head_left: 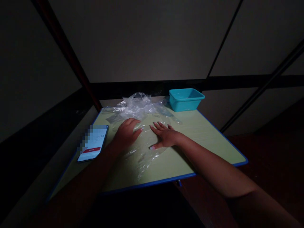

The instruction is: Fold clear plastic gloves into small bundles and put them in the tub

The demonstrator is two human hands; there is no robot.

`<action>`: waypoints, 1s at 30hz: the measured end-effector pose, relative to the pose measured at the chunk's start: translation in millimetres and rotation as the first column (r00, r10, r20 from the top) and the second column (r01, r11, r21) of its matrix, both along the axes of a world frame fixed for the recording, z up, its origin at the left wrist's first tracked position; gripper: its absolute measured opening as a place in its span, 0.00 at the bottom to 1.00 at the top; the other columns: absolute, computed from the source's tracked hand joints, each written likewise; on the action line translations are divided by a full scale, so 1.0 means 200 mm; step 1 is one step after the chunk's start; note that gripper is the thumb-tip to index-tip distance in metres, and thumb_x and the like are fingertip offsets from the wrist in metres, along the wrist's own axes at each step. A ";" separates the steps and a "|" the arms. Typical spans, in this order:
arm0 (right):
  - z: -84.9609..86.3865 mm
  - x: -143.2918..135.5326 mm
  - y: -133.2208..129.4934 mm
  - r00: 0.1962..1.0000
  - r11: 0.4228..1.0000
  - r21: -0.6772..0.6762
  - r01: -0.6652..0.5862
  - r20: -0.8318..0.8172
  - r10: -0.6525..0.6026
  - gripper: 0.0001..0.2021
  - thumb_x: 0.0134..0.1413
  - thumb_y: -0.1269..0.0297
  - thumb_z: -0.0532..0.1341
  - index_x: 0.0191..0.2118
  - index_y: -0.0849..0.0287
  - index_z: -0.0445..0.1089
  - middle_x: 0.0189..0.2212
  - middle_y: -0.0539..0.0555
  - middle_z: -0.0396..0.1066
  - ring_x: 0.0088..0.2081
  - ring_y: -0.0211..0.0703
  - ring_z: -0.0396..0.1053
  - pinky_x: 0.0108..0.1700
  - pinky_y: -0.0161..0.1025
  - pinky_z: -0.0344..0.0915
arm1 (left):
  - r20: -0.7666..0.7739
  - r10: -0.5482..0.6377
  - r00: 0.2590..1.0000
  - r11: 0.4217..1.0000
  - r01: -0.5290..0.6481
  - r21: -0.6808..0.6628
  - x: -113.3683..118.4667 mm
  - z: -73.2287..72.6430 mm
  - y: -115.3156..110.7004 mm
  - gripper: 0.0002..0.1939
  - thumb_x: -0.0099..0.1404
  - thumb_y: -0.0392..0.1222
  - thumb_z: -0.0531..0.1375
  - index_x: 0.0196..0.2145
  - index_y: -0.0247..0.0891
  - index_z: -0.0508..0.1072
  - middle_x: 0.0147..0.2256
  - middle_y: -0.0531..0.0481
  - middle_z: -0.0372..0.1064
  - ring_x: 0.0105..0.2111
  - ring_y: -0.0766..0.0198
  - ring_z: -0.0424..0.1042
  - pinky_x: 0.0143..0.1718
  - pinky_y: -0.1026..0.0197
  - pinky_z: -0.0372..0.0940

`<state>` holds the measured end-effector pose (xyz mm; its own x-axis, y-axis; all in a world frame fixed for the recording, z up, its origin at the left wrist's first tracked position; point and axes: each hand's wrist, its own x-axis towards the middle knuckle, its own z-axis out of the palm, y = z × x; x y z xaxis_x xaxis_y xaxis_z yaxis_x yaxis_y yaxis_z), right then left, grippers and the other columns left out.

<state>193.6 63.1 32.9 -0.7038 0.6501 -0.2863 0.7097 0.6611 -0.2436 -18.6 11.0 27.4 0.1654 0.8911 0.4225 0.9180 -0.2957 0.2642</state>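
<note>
A clear plastic bag (142,158) lies spread over the middle of the small table, its film wrinkled and shiny toward the near edge. My right hand (165,135) rests flat on it with the fingers spread. On the left side of the same film is my left hand (128,131), its fingers slightly curved and the thumb held apart, with nothing seen gripped. Just beyond both hands sits a crumpled heap of clear plastic bags (136,106).
The pale green table (209,139) has a blue rim. At its far right corner stands a turquoise plastic basket (186,104). A phone with a lit screen (95,142) lies at the left edge, close to my left forearm. A wall (147,41) rises behind.
</note>
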 end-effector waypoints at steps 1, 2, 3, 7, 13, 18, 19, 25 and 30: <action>0.00 0.00 0.00 1.000 1.000 0.002 0.004 -0.001 -0.004 0.55 0.42 0.32 0.56 0.68 0.54 0.29 0.67 0.57 0.22 0.66 0.60 0.21 0.61 0.67 0.29 | -0.031 -0.083 0.996 0.996 0.082 -0.031 0.03 -0.02 -0.01 0.22 0.64 0.49 0.51 0.51 0.35 0.66 0.53 0.40 0.65 0.54 0.54 0.61 0.57 0.51 0.54; -0.01 0.00 0.00 1.000 1.000 0.005 0.007 -0.002 -0.007 0.55 0.42 0.32 0.56 0.68 0.55 0.30 0.67 0.58 0.22 0.66 0.61 0.22 0.60 0.67 0.29 | -0.066 -0.155 0.986 0.985 0.150 -0.081 0.05 -0.04 -0.01 0.24 0.65 0.50 0.51 0.55 0.36 0.64 0.57 0.41 0.61 0.58 0.53 0.58 0.59 0.49 0.50; -0.01 -0.01 0.00 1.000 1.000 0.009 0.009 0.000 -0.009 0.54 0.43 0.33 0.57 0.68 0.55 0.31 0.67 0.58 0.23 0.66 0.61 0.22 0.60 0.68 0.29 | -0.099 -0.210 0.973 0.971 0.195 -0.137 0.06 -0.06 -0.02 0.27 0.65 0.52 0.51 0.58 0.37 0.60 0.60 0.41 0.57 0.61 0.53 0.53 0.61 0.46 0.46; -0.02 0.00 0.01 0.999 0.999 0.039 -0.012 -0.031 0.013 0.52 0.44 0.38 0.60 0.68 0.56 0.36 0.68 0.61 0.27 0.67 0.62 0.26 0.60 0.68 0.32 | -0.172 -0.275 0.946 0.922 0.209 -0.327 0.07 -0.11 -0.02 0.36 0.65 0.58 0.49 0.65 0.39 0.47 0.65 0.41 0.42 0.65 0.51 0.44 0.62 0.40 0.39; 0.02 -0.01 0.03 0.876 0.965 0.227 0.134 -0.482 -0.009 0.22 0.63 0.58 0.50 0.57 0.66 0.61 0.56 0.65 0.62 0.57 0.49 0.59 0.56 0.45 0.55 | -0.237 -0.304 0.923 0.881 0.178 -0.438 0.03 -0.11 -0.01 0.41 0.62 0.62 0.52 0.65 0.37 0.47 0.66 0.38 0.37 0.65 0.48 0.40 0.61 0.38 0.37; 0.12 0.00 -0.02 0.954 0.981 0.172 0.089 -0.297 -0.034 0.16 0.64 0.61 0.47 0.43 0.64 0.69 0.38 0.61 0.73 0.37 0.43 0.69 0.38 0.36 0.61 | -0.196 -0.324 0.925 0.873 0.212 -0.440 0.01 -0.10 -0.02 0.44 0.59 0.63 0.55 0.65 0.39 0.46 0.66 0.37 0.35 0.65 0.48 0.39 0.61 0.38 0.36; 0.14 0.00 -0.04 0.979 0.986 0.159 0.040 -0.202 -0.007 0.15 0.63 0.62 0.49 0.42 0.64 0.69 0.38 0.61 0.73 0.37 0.44 0.69 0.37 0.36 0.60 | -0.190 -0.329 0.925 0.870 0.218 -0.443 0.01 -0.10 -0.02 0.45 0.58 0.64 0.56 0.65 0.41 0.45 0.66 0.37 0.35 0.65 0.48 0.39 0.61 0.38 0.36; 0.23 0.02 -0.18 0.975 0.977 0.092 -0.194 0.132 0.181 0.16 0.61 0.62 0.49 0.43 0.63 0.71 0.38 0.63 0.74 0.34 0.49 0.71 0.31 0.38 0.60 | -0.196 -0.319 0.928 0.863 0.199 -0.464 0.01 -0.08 -0.02 0.45 0.57 0.63 0.57 0.65 0.43 0.45 0.66 0.39 0.36 0.65 0.50 0.39 0.61 0.40 0.35; 0.22 0.10 -0.15 0.927 0.920 -0.121 -0.373 -0.007 0.375 0.11 0.61 0.65 0.52 0.37 0.61 0.71 0.31 0.55 0.73 0.31 0.41 0.68 0.33 0.36 0.60 | -0.189 -0.313 0.931 0.859 0.193 -0.473 0.00 -0.06 -0.03 0.37 0.63 0.57 0.53 0.65 0.45 0.46 0.66 0.42 0.36 0.65 0.50 0.40 0.61 0.40 0.37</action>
